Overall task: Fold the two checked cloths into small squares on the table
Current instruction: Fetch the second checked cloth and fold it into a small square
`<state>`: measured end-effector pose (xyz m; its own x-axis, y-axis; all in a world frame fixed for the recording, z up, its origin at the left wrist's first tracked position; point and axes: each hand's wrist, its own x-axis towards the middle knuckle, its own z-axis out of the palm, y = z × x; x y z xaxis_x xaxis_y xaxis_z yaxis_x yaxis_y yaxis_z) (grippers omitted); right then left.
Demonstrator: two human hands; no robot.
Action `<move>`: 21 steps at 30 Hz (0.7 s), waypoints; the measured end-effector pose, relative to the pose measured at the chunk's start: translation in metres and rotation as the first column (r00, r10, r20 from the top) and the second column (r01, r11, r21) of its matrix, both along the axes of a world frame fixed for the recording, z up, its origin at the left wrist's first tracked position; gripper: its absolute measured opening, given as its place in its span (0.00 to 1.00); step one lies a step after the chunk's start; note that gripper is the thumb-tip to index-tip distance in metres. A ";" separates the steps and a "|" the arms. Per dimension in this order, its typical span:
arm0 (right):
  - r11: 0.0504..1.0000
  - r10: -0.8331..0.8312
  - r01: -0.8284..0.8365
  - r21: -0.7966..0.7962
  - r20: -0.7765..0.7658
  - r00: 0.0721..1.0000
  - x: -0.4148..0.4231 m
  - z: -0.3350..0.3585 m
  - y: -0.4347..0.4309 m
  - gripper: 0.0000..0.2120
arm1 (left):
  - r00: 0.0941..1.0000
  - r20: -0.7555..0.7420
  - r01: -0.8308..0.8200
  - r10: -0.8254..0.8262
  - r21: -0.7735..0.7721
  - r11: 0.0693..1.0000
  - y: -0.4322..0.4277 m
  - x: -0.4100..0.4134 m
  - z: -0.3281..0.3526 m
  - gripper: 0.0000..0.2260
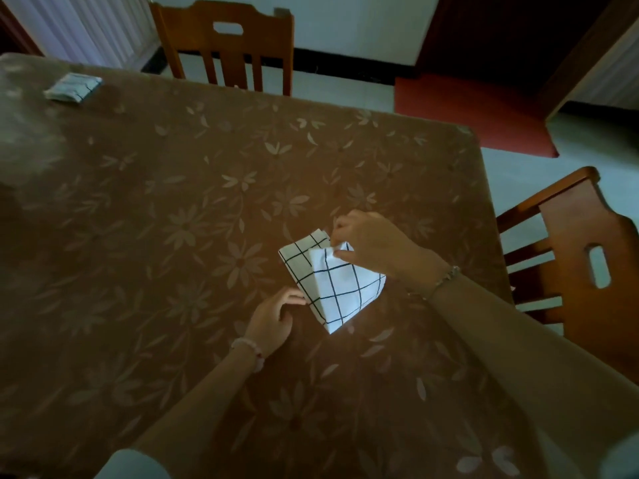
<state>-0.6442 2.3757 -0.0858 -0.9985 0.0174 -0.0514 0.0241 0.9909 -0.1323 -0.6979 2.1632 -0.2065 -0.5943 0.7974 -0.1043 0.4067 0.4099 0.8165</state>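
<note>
A white cloth with dark grid lines (337,286) lies partly folded on the brown flowered table (173,236), right of centre. My right hand (370,245) pinches the cloth's upper corner and holds a flap lifted over the layers beneath. My left hand (273,319) rests at the cloth's lower left edge, fingertips touching it. A second checked cloth (73,88), folded into a small square, lies at the table's far left corner.
A wooden chair (224,46) stands behind the table's far edge. Another wooden chair (581,257) stands at the right side. A red mat (477,112) lies on the floor beyond the table.
</note>
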 end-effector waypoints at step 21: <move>0.993 -0.099 0.082 0.085 0.224 0.969 -0.103 -0.097 -0.009 0.10 | 0.931 -0.211 -0.320 0.299 -0.075 0.944 0.008 -0.047 -0.011 0.12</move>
<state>-0.7474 2.3669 -0.1827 -0.9547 0.1198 -0.2723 0.1353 0.9900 -0.0390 -0.7453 2.1713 -0.2174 -0.8269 0.5612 -0.0361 0.3918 0.6209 0.6790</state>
